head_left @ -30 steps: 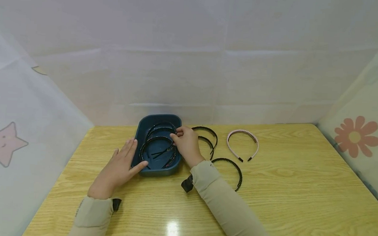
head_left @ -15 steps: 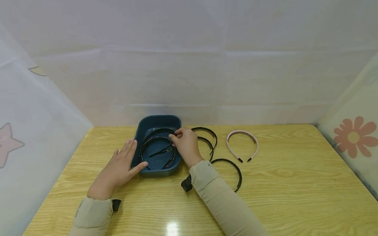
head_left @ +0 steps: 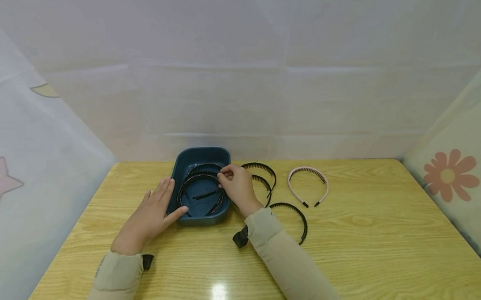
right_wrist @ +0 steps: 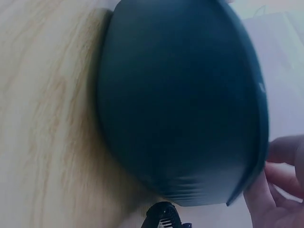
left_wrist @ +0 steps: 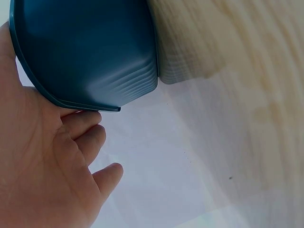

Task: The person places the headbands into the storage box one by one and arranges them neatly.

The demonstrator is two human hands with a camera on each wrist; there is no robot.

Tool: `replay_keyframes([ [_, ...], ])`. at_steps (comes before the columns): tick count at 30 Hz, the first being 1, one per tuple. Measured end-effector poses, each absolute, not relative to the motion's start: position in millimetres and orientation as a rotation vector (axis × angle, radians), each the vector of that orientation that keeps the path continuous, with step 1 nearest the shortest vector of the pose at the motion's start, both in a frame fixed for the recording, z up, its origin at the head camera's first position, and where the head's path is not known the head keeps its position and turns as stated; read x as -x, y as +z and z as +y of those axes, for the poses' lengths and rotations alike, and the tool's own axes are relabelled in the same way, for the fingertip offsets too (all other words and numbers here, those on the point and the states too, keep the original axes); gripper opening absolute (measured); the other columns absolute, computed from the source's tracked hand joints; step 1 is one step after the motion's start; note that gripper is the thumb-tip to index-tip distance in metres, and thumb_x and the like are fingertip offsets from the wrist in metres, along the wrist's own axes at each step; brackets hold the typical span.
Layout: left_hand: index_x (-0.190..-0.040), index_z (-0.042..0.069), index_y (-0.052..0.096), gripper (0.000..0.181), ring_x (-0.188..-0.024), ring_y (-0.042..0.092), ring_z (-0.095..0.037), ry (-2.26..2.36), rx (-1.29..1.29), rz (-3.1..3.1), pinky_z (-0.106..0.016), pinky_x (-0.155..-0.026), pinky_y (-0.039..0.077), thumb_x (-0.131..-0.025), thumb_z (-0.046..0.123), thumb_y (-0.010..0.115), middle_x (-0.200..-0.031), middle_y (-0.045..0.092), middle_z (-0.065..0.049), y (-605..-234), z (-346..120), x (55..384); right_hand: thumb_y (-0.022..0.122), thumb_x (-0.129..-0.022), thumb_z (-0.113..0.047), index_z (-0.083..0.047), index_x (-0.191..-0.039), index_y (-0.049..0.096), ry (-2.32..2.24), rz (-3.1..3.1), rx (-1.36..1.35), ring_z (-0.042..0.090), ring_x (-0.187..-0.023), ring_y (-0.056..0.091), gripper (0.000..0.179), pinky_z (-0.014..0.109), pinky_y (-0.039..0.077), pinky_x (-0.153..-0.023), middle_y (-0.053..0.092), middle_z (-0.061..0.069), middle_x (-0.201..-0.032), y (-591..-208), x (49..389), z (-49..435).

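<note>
My left hand [head_left: 151, 213] lies with straight fingers along the left side of a dark blue plastic bin [head_left: 203, 221], its thumb over the front rim. In the left wrist view, those fingers [left_wrist: 90, 145] reach past the bin's rim. Over the right rim, my right hand [head_left: 239, 185] pinches a black headband [head_left: 203, 167] by its side, low inside the bin. A second black headband [head_left: 191, 178] with small coloured specks lies in front of it. From the right wrist, the bin wall [right_wrist: 175, 95] hides the headbands inside, and only fingers [right_wrist: 259, 194] show at the rim.
On the wooden table [head_left: 361, 240], two black toothed headbands [head_left: 264, 166] lie just right of the bin, partly behind my right hand. Nearer is another black headband [head_left: 305, 222], partly under the right sleeve. A pink headband [head_left: 290, 183] lies farther right. A pale cloth backdrop [head_left: 243, 78] stands behind.
The headband in my right hand has come down lower and nearer the front headband, and its ends have shifted. My left hand has stayed at the bin.
</note>
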State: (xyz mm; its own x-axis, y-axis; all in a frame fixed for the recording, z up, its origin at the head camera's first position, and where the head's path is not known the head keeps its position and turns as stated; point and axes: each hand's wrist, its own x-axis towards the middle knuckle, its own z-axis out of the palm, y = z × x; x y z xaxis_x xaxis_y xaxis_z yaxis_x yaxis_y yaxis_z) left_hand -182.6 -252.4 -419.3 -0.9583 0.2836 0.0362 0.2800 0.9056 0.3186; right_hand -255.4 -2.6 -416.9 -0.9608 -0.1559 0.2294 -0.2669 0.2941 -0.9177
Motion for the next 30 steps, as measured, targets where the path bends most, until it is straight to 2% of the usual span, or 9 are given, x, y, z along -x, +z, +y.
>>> replay_keyframes([
  [6,-0.161,-0.004,0.01,0.097,-0.154,0.008,-0.043,0.51,-0.444,3.055,-0.068,-0.119,0.009,-0.101,0.063,0.047,-0.167,0.007,-0.025,-420.7,-253.3,182.8,0.063,-0.101,-0.009,-0.001,-0.116,0.071,1.831,-2.411,-0.522,0.024,-0.077,0.071,0.019,0.032,0.062,-0.071,0.068,0.009,-0.094,-416.7,247.1,11.3],
  [15,-0.161,-0.002,0.008,0.098,-0.154,0.006,-0.042,0.53,-0.448,3.044,-0.066,-0.12,0.007,-0.1,0.063,0.048,-0.168,0.006,-0.024,-422.8,-254.2,182.9,0.063,-0.1,-0.01,-0.005,-0.116,0.073,1.652,-2.458,-0.516,0.019,-0.08,0.067,0.02,0.029,0.058,-0.065,0.07,0.009,-0.098,-411.7,242.0,47.5],
  [18,-0.161,-0.002,0.009,0.098,-0.154,0.006,-0.042,0.52,-0.449,3.047,-0.067,-0.12,0.007,-0.1,0.063,0.048,-0.168,0.006,-0.024,-422.7,-253.9,182.8,0.063,-0.1,-0.011,-0.007,-0.116,0.073,1.653,-2.454,-0.506,0.024,-0.081,0.069,0.019,0.034,0.059,-0.067,0.071,0.01,-0.099,-410.4,241.3,61.0],
  [24,-0.161,-0.004,0.01,0.097,-0.154,0.008,-0.043,0.507,-0.45,3.057,-0.068,-0.119,0.008,-0.101,0.063,0.048,-0.167,0.007,-0.024,-423.4,-254.3,183.3,0.062,-0.102,-0.013,-0.007,-0.12,0.071,1.756,-2.439,-0.437,0.036,-0.084,0.069,0.021,0.055,0.059,-0.075,0.069,0.016,-0.101,-407.3,239.7,85.2],
  [25,-0.161,-0.003,0.01,0.097,-0.154,0.008,-0.043,0.508,-0.451,3.057,-0.068,-0.119,0.008,-0.101,0.063,0.048,-0.167,0.007,-0.024,-423.6,-254.4,183.6,0.061,-0.102,-0.014,-0.007,-0.121,0.07,1.755,-2.437,-0.428,0.037,-0.084,0.069,0.022,0.055,0.059,-0.073,0.068,0.017,-0.102,-405.7,239.1,89.0],
  [28,-0.161,-0.003,0.01,0.097,-0.154,0.007,-0.043,0.513,-0.453,3.054,-0.068,-0.119,0.008,-0.1,0.063,0.048,-0.168,0.007,-0.024,-423.8,-254.9,184.2,0.061,-0.102,-0.015,-0.008,-0.121,0.071,1.684,-2.435,-0.42,0.033,-0.083,0.069,0.022,0.046,0.058,-0.066,0.069,0.013,-0.1,-403.4,239.1,99.8],
  [30,-0.161,-0.003,0.01,0.097,-0.154,0.007,-0.042,0.515,-0.453,3.054,-0.068,-0.119,0.008,-0.1,0.063,0.048,-0.168,0.007,-0.024,-423.7,-255.1,184.4,0.061,-0.102,-0.014,-0.007,-0.119,0.071,1.603,-2.436,-0.424,0.029,-0.083,0.068,0.021,0.04,0.057,-0.065,0.07,0.012,-0.099,-402.8,239.7,106.3],
])
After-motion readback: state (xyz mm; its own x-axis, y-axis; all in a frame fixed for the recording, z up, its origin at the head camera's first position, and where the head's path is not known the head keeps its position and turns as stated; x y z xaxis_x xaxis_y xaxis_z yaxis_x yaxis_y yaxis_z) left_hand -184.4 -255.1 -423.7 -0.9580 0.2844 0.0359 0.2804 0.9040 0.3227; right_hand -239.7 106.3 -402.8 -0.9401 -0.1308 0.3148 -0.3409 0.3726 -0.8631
